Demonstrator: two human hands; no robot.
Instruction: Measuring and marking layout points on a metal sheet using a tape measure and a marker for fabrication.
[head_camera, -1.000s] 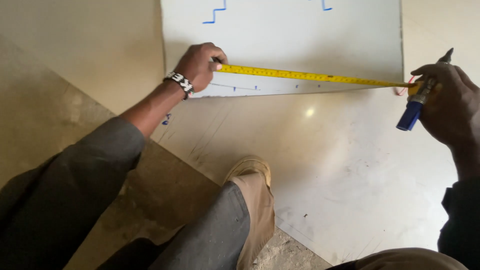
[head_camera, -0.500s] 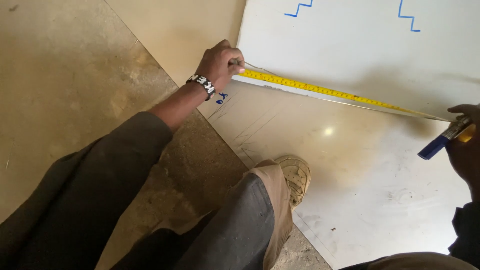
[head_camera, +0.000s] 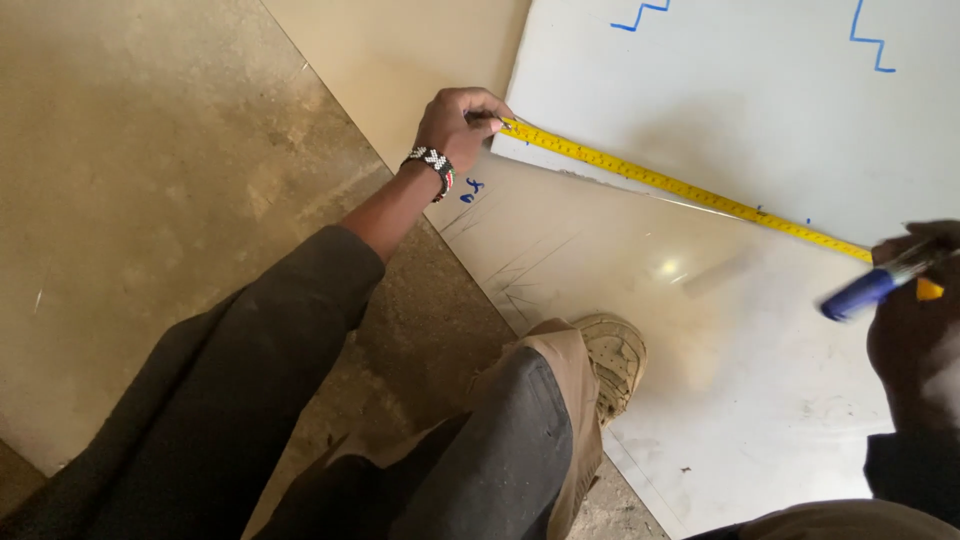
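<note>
Yellow tape measure (head_camera: 680, 186): stretched across white sheet (head_camera: 760, 90). Left hand (head_camera: 458, 122) grip pinches its end; right hand (head_camera: 915, 320) grip holds blue marker (head_camera: 862, 292) at its other end.

The large white sheet (head_camera: 760, 110) on the far right looks smooth and matt, like laminated board. Under it, the pale cream panel (head_camera: 600, 270) is glossy, throwing back a bright spot of light. The yellow measuring tape (head_camera: 680, 187) looks like thin painted metal. The blue marker (head_camera: 860, 293) seems plastic. The bare floor (head_camera: 150, 180) on the left is rough, dull concrete. The tan boot (head_camera: 612, 362) looks scuffed, matt suede.
</note>
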